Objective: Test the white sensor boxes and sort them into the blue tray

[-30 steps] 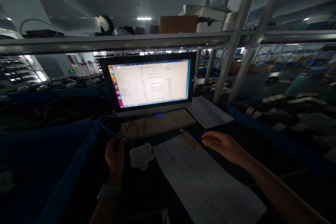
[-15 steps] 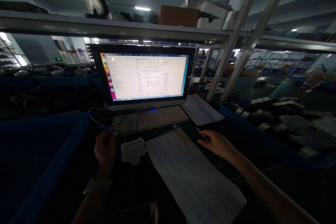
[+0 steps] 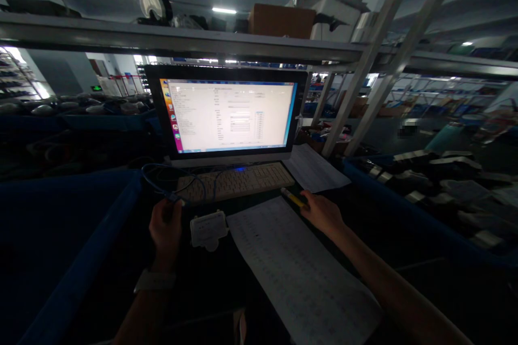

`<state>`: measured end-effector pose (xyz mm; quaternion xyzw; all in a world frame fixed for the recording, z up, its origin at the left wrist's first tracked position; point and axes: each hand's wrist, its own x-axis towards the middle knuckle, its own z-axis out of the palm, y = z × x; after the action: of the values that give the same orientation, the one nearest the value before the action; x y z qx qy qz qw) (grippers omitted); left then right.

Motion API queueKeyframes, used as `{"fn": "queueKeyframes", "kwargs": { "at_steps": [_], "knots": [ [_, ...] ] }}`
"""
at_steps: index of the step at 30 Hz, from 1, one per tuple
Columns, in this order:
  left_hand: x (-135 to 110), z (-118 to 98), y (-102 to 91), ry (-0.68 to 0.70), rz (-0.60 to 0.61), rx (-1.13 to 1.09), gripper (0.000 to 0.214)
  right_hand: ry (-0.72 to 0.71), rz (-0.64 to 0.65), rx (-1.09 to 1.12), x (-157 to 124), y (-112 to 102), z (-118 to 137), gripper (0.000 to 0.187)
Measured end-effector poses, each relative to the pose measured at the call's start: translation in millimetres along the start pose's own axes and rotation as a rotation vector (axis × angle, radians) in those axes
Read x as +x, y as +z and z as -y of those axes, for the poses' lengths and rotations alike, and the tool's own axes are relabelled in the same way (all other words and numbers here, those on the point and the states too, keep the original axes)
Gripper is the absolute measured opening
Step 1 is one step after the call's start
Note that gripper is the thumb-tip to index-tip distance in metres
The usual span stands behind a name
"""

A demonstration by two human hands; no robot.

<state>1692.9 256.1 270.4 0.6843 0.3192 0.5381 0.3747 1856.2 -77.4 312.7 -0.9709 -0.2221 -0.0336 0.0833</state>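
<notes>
A wide, pale band (image 3: 154, 281) circled the left wrist (image 3: 164, 262), its finer details lost in shadow. The left hand (image 3: 165, 229), right hand (image 3: 324, 213) and right forearm (image 3: 378, 277) were bare.

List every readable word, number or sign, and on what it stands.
No text can be quoted.
Monitor: text too small.
Keyboard: markings too small.
Pale object: marks blurred.
Near sheet: rows blurred.
Far sheet: print blurred.
Yellow pen-like item: nothing readable.
Lit green sign: too small.
</notes>
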Motion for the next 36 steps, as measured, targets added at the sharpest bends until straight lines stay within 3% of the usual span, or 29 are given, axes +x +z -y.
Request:
{"fn": "queueKeyframes", "kwargs": {
  "at_steps": [3,8,14,18,36],
  "knots": [
    [-0.7,-2.7,0.5,-0.013,0.004,-0.008,0.035,-0.006,-0.08,-0.035,-4.9,-7.6,-7.2,0.032],
    [-1.6,-6.3,-0.6,0.018,0.011,-0.012,0.033,-0.05,0.155,0.208,-14.6,-2.3,0.6,0.048],
    [-2.4,-3.0,-0.5,0.007,0.003,0.003,0.036,0.009,0.276,0.262,-11.2,0.7,9.5,0.067],
    [-1.2,0.0,0.1,0.005,-0.002,0.0,0.034,0.045,0.364,0.342,-4.6,3.5,7.2,0.065],
    [-1.0,0.8,0.6,-0.016,-0.001,-0.034,0.035,0.033,0.315,0.271,6.8,18.7,-7.0,0.053]
  ]
}}
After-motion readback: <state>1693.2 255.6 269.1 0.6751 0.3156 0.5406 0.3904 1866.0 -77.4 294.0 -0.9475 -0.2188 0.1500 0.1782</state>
